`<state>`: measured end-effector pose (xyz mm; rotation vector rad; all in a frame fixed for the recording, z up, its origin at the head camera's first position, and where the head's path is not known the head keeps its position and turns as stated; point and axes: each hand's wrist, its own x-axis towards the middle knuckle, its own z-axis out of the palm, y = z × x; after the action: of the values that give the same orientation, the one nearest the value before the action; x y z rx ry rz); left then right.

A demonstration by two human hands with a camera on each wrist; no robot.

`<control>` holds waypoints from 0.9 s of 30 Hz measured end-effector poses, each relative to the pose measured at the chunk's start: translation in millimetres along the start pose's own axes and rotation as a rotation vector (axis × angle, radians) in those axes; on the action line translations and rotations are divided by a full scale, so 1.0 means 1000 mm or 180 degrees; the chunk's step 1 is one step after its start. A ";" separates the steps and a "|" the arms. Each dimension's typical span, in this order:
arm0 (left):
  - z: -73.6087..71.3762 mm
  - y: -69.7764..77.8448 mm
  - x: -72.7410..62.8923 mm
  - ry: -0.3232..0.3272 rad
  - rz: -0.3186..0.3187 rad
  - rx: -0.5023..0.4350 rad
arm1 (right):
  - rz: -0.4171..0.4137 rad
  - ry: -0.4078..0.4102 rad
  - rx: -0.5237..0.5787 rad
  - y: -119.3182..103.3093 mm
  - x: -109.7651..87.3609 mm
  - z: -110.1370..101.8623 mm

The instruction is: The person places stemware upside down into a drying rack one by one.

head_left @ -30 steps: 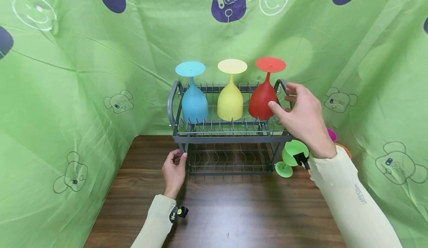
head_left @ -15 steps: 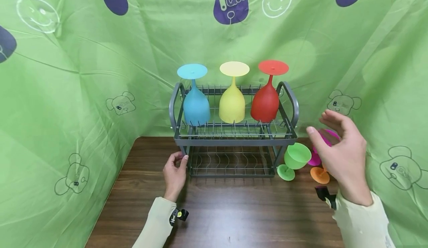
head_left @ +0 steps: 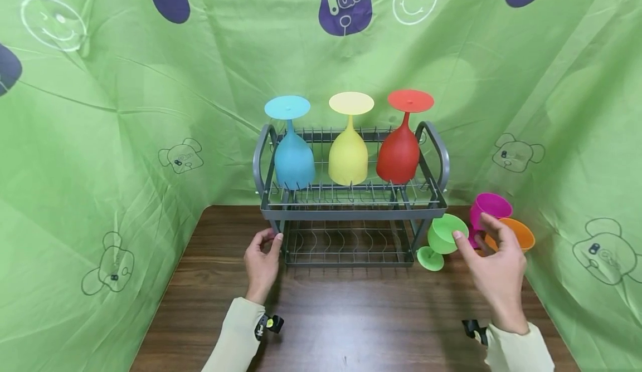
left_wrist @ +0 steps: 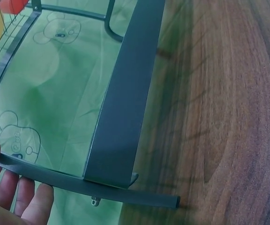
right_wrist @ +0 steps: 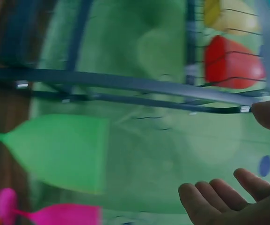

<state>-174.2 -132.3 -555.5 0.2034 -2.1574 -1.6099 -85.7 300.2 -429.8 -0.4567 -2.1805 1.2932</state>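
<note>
The green goblet (head_left: 441, 244) stood on its foot just beside the right end of the dish rack (head_left: 351, 214). The right hand (head_left: 494, 269) was near its rim, thumb and fingers spread wide, partly hiding the orange goblet (head_left: 519, 234); the pink goblet (head_left: 489, 209) crowded in behind. The left hand (head_left: 263, 263) gripped the rack's left leg. Gaps separated the upturned blue goblet (head_left: 294, 163), yellow goblet (head_left: 348, 160) and red goblet (head_left: 398, 157) on the upper tier. The wooden table (head_left: 351, 316) ran on past the rack's lower front edge.
</note>
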 end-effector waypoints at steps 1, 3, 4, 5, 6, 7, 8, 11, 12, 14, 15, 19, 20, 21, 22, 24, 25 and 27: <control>0.000 0.000 0.000 -0.0004 -0.0005 -0.0005 | 0.0009 0.0030 -0.0080 0.008 -0.001 0.003; -0.001 0.001 0.000 -0.0019 -0.0022 -0.0022 | 0.0032 0.0113 -0.0213 0.023 -0.001 0.009; -0.001 0.001 0.000 -0.0026 -0.0031 -0.0025 | 0.0030 0.0159 -0.0287 0.031 -0.001 0.012; -0.001 0.001 0.000 -0.0036 -0.0044 -0.0019 | 0.0045 0.0198 -0.0357 0.037 -0.001 0.014; -0.001 0.001 0.000 -0.0050 -0.0057 -0.0031 | 0.0079 0.0227 -0.0390 0.043 0.000 0.016; -0.001 0.001 0.000 -0.0062 -0.0070 -0.0027 | 0.0118 0.0251 -0.0419 0.049 0.000 0.018; -0.001 0.001 0.000 -0.0073 -0.0083 -0.0022 | 0.0169 0.0258 -0.0423 0.054 0.001 0.020; -0.001 0.002 0.000 -0.0103 -0.0120 -0.0011 | 0.0343 0.0208 -0.0413 0.067 0.002 0.024; -0.001 0.002 0.000 -0.0108 -0.0128 -0.0022 | 0.0383 0.0182 -0.0399 0.071 0.003 0.026; -0.002 0.002 -0.001 -0.0102 -0.0138 -0.0022 | 0.0426 0.0135 -0.0420 0.078 0.004 0.030; -0.002 0.001 -0.001 -0.0100 -0.0139 -0.0025 | 0.0440 0.0119 -0.0431 0.081 0.005 0.032; -0.001 0.000 -0.001 -0.0091 -0.0117 -0.0006 | 0.0467 0.0143 -0.0380 0.088 0.006 0.038; -0.001 -0.001 -0.001 -0.0088 -0.0105 0.0001 | 0.0480 0.0152 -0.0330 0.089 0.007 0.040; -0.001 -0.001 -0.001 -0.0086 -0.0097 0.0004 | 0.0489 0.0161 -0.0285 0.091 0.008 0.042; -0.001 -0.002 -0.001 -0.0084 -0.0088 -0.0001 | 0.0493 0.0170 -0.0234 0.092 0.009 0.043; -0.001 -0.001 -0.001 -0.0082 -0.0082 -0.0009 | 0.0522 0.0183 -0.0172 0.096 0.011 0.047; -0.001 -0.001 -0.001 -0.0081 -0.0082 -0.0005 | 0.0554 0.0181 -0.0154 0.098 0.011 0.050; -0.002 -0.001 -0.001 -0.0084 -0.0097 -0.0016 | 0.0613 0.0191 -0.0132 0.102 0.013 0.053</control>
<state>-172.4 -133.8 -556.2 0.2157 -2.1799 -1.6434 -127.8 319.2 -536.4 -0.7280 -2.1590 1.3173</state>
